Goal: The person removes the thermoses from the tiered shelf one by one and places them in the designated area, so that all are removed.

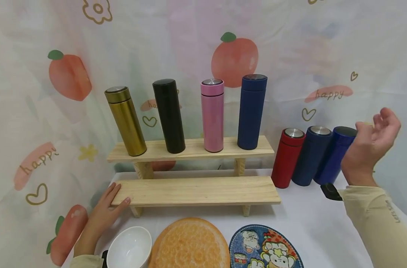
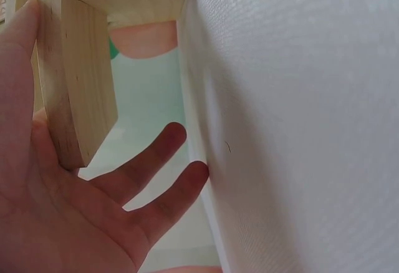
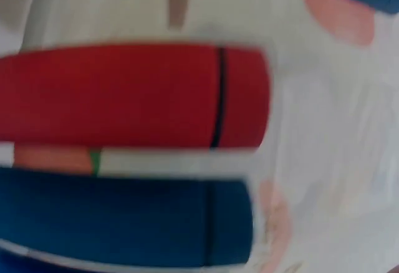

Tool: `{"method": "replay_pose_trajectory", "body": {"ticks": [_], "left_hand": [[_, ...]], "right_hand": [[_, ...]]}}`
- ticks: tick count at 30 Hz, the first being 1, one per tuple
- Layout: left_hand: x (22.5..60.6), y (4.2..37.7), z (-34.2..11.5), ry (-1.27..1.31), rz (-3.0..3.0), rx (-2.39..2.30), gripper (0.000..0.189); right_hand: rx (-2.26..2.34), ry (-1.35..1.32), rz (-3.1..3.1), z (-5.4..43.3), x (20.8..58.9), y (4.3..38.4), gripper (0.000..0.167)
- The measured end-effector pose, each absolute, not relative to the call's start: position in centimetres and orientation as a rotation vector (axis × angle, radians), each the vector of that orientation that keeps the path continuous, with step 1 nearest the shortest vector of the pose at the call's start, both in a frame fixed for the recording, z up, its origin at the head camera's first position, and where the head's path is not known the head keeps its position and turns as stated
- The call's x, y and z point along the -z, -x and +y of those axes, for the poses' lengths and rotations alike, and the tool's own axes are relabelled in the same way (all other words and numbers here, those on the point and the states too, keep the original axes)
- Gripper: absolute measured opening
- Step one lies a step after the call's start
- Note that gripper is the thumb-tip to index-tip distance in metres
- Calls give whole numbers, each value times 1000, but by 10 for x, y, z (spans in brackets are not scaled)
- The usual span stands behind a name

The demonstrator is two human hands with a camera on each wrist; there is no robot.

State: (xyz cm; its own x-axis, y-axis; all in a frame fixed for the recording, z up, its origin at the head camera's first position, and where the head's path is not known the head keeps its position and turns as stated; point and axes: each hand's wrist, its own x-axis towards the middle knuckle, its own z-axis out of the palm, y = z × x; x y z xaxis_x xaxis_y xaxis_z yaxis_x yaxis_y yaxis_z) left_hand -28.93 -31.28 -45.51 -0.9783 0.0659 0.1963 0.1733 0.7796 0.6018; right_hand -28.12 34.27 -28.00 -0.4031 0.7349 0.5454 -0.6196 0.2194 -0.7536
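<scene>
At the left end of the wooden rack's lower shelf (image 1: 196, 191), my left hand (image 1: 104, 212) holds the board's edge between thumb and fingers. In the left wrist view the thumb lies along the board end (image 2: 56, 80), while two fingers stretch out beyond it. My right hand (image 1: 371, 145) is raised at the right, fingers loosely curled and holding nothing. Beside it stand a red thermos (image 1: 288, 158), a navy thermos (image 1: 311, 156) and a bright blue thermos (image 1: 335, 154), which the hand partly overlaps. The right wrist view shows the red thermos (image 3: 124, 95) blurred.
Along the upper shelf (image 1: 193, 144) stand a gold thermos (image 1: 127, 123), a black thermos (image 1: 169, 116), a pink thermos (image 1: 212, 117) and a navy thermos (image 1: 252, 113). In front lie a white bowl (image 1: 130, 247), an orange round mat (image 1: 191, 245) and a cartoon-printed round mat (image 1: 265, 247).
</scene>
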Motion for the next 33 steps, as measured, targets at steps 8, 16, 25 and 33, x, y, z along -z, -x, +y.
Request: {"method": "replay_pose_trajectory", "body": {"ticks": [8, 16, 25, 33], "left_hand": [[454, 291, -313, 164, -2827, 988, 87], [454, 290, -311, 155, -2833, 977, 85], [455, 288, -312, 162, -2816, 966, 83], [454, 288, -310, 173, -2799, 977, 83]], "right_hand": [[-1730, -300, -1217, 288, 273, 291, 61], [-1867, -427, -1582, 246, 280, 304, 82], [-1849, -351, -1937, 221, 291, 327, 97], [-1898, -288, -2075, 214, 299, 345, 104]]}}
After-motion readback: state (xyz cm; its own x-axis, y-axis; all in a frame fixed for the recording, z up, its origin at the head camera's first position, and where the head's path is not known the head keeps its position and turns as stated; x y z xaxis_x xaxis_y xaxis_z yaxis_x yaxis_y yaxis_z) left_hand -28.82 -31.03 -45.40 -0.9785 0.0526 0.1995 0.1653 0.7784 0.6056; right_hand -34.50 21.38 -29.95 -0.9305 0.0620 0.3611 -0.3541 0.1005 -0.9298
